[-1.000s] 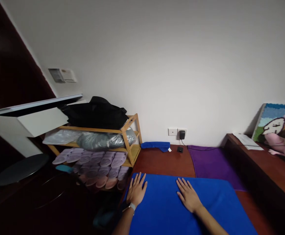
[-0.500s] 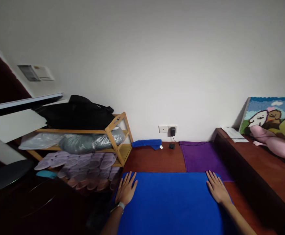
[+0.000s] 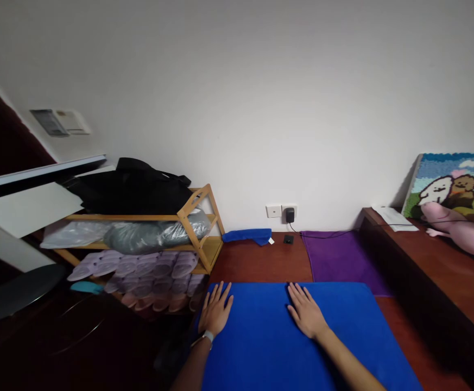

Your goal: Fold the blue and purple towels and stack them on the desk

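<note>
A blue cloth (image 3: 257, 347) lies spread over the wooden surface (image 3: 261, 263) in front of me, its far edge running straight across. My left hand (image 3: 216, 310) rests flat on the cloth near its far left corner, fingers stretched out, a watch on the wrist. Flat on the same cloth, around the middle of its far edge, is my right hand (image 3: 307, 314) with fingers extended. Neither hand grips anything. A purple cloth (image 3: 340, 258) lies beyond the blue one, to the right, partly covered by it.
By the wall lie a folded blue cloth (image 3: 247, 235) and a small black object (image 3: 288, 239). A black adapter (image 3: 290, 215) is plugged into the wall socket, its cable running right. Left stands a wooden rack (image 3: 204, 233) with slippers (image 3: 155, 263); right, a raised ledge holds a pink plush toy (image 3: 460, 231).
My right hand has moved left across the blue cloth, from its far right corner to near the middle. My left hand stays at the left corner. The view has shifted slightly.
</note>
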`<state>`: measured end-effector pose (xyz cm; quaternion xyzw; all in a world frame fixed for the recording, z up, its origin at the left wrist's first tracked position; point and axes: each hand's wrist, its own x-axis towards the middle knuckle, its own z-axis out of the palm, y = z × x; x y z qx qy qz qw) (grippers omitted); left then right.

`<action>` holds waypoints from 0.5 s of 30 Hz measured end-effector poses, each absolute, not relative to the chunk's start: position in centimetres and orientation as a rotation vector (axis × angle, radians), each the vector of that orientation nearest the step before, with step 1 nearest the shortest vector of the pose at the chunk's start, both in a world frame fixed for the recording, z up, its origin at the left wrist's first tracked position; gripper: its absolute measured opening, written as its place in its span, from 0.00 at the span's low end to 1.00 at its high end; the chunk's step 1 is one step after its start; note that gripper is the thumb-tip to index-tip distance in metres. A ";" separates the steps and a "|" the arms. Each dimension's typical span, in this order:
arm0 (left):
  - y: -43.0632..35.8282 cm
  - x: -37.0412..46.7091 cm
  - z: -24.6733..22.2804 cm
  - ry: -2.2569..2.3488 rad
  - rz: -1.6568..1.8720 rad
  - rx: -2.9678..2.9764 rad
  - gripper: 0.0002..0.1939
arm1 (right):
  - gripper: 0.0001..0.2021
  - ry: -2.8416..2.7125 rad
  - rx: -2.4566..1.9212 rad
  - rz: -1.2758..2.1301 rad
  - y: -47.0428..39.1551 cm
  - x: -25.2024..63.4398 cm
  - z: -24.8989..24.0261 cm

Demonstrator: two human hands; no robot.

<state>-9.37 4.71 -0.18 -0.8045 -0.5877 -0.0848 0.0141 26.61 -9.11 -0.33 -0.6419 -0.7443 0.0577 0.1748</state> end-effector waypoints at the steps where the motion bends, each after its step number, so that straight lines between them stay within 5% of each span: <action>1: 4.7 -9.4 -0.2 -1.828 -0.259 -2.509 0.29 | 0.32 -2.122 -1.821 0.199 -8.9 26.0 -0.5; 15: 4.6 -9.1 0.1 -1.820 -0.244 -2.496 0.29 | 0.35 -1.600 -2.530 0.128 -17.1 46.4 -2.7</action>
